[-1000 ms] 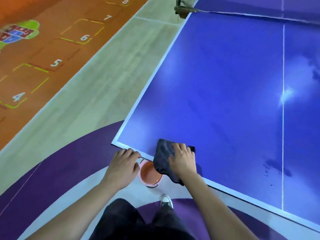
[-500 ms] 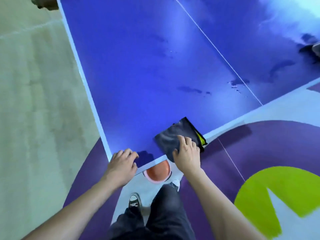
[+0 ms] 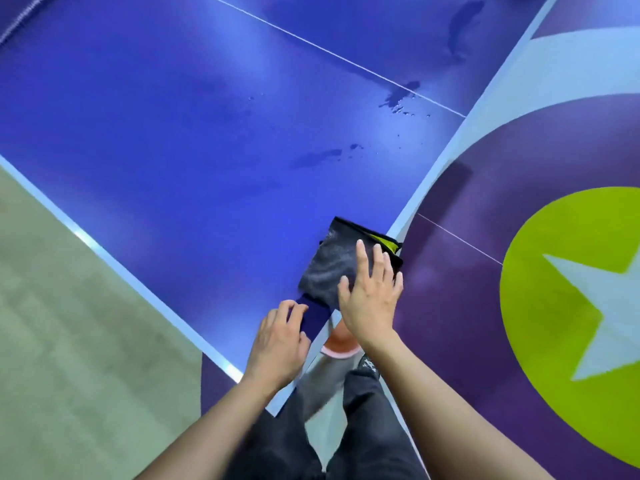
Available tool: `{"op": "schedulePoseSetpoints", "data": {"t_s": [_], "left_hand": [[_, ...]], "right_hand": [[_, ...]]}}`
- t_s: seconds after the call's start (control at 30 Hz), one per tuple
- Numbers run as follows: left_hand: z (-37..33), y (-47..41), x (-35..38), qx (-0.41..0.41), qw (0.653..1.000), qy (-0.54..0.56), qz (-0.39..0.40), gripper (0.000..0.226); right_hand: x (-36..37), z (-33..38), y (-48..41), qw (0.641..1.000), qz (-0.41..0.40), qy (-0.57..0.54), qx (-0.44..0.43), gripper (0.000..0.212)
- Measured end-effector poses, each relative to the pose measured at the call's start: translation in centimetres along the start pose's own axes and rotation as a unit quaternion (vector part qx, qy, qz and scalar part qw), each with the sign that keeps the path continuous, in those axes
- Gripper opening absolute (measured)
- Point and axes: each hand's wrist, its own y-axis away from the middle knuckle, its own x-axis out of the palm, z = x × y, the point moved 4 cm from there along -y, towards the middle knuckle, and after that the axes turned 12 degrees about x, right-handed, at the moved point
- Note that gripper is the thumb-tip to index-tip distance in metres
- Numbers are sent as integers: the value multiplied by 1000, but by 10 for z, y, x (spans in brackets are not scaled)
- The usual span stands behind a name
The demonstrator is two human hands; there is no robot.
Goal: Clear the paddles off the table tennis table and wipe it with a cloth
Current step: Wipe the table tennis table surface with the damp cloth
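A blue table tennis table (image 3: 194, 161) fills the upper left of the view, its near corner by my body. A folded dark grey cloth (image 3: 329, 268) with a yellow inner layer lies at the table's near edge. My right hand (image 3: 370, 292) presses flat on the cloth with straight, spread fingers. Near the corner, my left hand (image 3: 280, 337) rests on the table edge, fingers lightly curled over the surface, holding nothing. Dark wet patches (image 3: 322, 155) mark the tabletop. No paddle is in view.
An orange-pink bowl (image 3: 341, 342) sits on the floor under the table corner, partly hidden by my right wrist. Purple floor with a green disc and white star (image 3: 581, 306) lies to the right, pale wooden floor (image 3: 69, 341) to the left. My legs stand below.
My view has swung further right along the table end. My right hand has slid the cloth to the right along the near edge. My left hand stays on the corner.
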Motion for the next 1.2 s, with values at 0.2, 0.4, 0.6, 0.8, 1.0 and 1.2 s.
{"op": "schedulePoseSetpoints", "data": {"t_s": [0.2,0.4,0.6,0.8,1.0,1.2], "left_hand": [[44,-24,-6,68,997,-24,-6,46],[107,-72,-33,149,983,-30,-107,53],[157,-95,-53,254,958,-73,-110,55],[165,-118,-64,298,944,-86,-111,53],[142,-155,-60,324,938,-79,-94,55],[107,-217,-62,359,926,-33,-116,53]], "right_hand": [[46,27,-14,995,-1,18,101,96],[72,38,-24,982,-112,27,150,85],[86,56,2,980,-168,8,109,68],[106,86,48,983,-161,37,77,79],[110,77,37,971,-179,50,150,69],[94,68,-20,958,-202,38,199,72]]}}
